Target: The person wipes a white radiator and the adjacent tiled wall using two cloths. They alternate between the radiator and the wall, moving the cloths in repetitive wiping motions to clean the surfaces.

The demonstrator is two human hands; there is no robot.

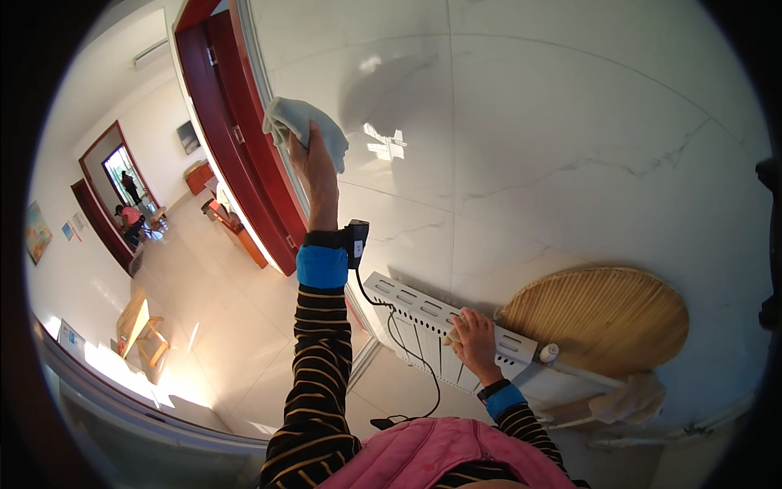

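Note:
My left hand (316, 174) is raised on a striped sleeve and grips a folded pale grey-green cloth (317, 131). The cloth lies beside the metal edge strip (267, 91) of a red door frame, in front of the white marbled wall tiles (519, 122). Lower down, my right hand (478, 345) rests at the top front edge of a white slotted radiator (421, 304). Something beige shows under its curled fingers; whether it is held is unclear. A black device (357, 244) is strapped to my left wrist, and its cable (421, 360) hangs down past the radiator.
A round woven tray (605, 321) leans on the wall right of the radiator, near a small white bottle (549, 352). The red door frame (244, 140) borders a room at left. Two people (131, 217) are far off there, and a wooden folding table (134, 321) stands nearer.

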